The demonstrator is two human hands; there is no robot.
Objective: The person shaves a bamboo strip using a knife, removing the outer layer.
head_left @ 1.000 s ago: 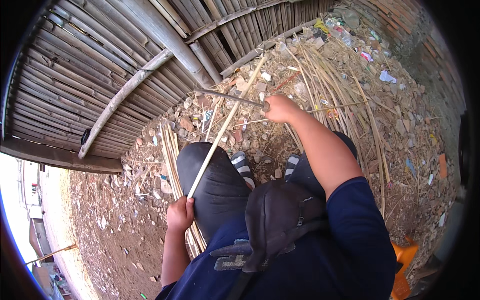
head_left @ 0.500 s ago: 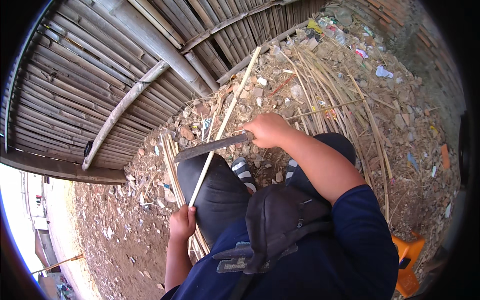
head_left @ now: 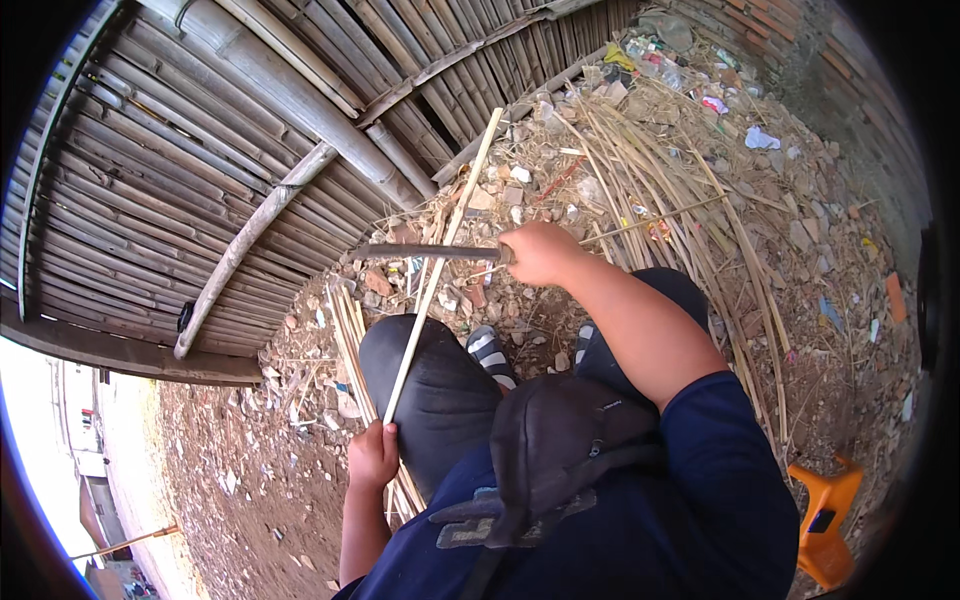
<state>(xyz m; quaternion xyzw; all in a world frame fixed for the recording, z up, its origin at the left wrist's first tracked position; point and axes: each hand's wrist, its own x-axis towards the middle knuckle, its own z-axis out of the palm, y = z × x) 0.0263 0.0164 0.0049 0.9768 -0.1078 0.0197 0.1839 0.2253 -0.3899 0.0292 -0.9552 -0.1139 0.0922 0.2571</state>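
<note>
My left hand [head_left: 373, 456] is closed round the near end of a long pale bamboo strip [head_left: 411, 352]. The strip slants up and away across my left knee, its far end raised toward the bamboo wall. In my right hand [head_left: 541, 254] is the handle of a long dark-bladed knife [head_left: 432, 251]. Its blade points left and lies across the strip beyond the knee; whether the edge bites into it I cannot tell. Beside my left leg lies a bundle of split bamboo strips [head_left: 347, 325], partly hidden by my hand and leg.
A bamboo-slat wall [head_left: 190, 180] with round poles rises at the far left. Many loose bamboo strips [head_left: 660, 180] lie at the right on ground strewn with stones and litter. An orange plastic object [head_left: 826, 520] stands by my right side. A brick wall [head_left: 850, 110] bounds the far right.
The knife has moved away from me along the bamboo strip, past my knee, and its blade is now nearly level. The strip's far end has shifted slightly left and nearer.
</note>
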